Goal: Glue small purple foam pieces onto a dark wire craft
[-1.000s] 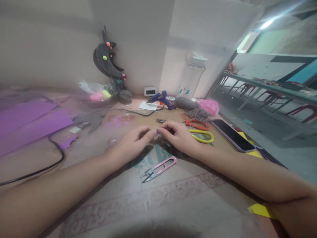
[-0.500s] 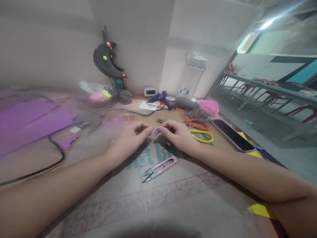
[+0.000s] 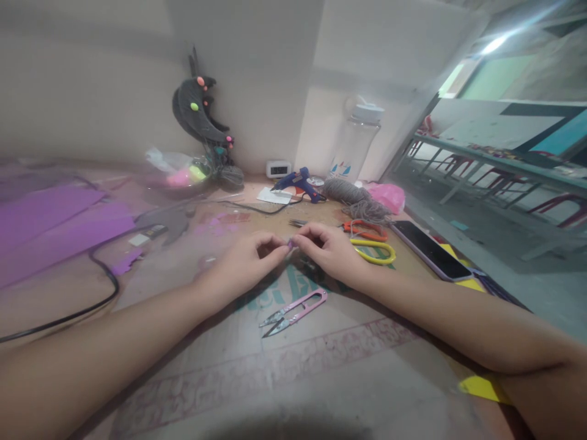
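Note:
A tiny purple piece (image 3: 290,244) is pinched between my two hands at the middle of the table; its exact kind is too small to make out. My right hand (image 3: 328,247) grips it with thumb and forefinger. From the other side, the thumb and finger of my left hand (image 3: 257,253) close on its edge. Pink thread snips (image 3: 296,313) lie on the table just below the hands, blades pointing left. Beyond the right hand are orange-handled pliers (image 3: 367,230) and a yellow-handled tool (image 3: 376,251), partly hidden by that hand.
A blue glue gun (image 3: 300,183), a small clock (image 3: 278,169), grey yarn (image 3: 348,194) and a clear bottle (image 3: 355,143) stand at the back. Purple sheets (image 3: 59,226) and a black cable (image 3: 107,287) are at left. A phone (image 3: 431,250) lies near the right edge.
My left hand has moved slightly right, so its fingertips now meet the purple piece. The right hand stays in place, still pinching it.

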Demonstrator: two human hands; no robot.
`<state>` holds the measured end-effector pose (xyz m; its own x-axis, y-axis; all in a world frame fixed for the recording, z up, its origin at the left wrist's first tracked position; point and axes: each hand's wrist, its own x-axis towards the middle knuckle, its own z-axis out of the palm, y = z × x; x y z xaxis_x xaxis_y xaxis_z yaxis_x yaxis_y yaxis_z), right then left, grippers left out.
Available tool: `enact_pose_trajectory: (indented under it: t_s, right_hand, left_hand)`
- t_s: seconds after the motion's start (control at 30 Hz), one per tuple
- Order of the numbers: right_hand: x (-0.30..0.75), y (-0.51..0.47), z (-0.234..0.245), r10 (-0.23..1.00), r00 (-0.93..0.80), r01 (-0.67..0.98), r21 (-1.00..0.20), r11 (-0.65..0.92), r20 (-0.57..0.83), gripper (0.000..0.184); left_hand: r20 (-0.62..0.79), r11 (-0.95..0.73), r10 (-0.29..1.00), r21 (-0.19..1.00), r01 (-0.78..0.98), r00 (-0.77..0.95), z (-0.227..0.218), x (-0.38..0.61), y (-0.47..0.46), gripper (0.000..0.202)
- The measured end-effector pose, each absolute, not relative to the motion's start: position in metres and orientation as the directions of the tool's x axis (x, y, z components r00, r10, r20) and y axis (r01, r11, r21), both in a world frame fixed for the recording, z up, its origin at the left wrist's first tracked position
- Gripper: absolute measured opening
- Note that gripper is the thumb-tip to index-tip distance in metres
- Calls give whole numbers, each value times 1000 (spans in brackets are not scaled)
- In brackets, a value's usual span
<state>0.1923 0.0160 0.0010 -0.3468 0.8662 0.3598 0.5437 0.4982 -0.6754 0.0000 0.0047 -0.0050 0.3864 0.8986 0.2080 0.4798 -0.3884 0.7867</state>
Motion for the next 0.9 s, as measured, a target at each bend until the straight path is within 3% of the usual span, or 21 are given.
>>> enact_pose_trajectory:
  t_s: [0.6,0.9]
  right_hand:
    - [192,15,3,855,-357,533,-670,517,376,21]
    - [193,18,-1,855,-375,472,-721,508,357,21]
  left_hand:
    - [230,-440,875,742,506,425,-1,-1,4,38]
    - [227,-404,887,803,439,401,-2,0,3,24]
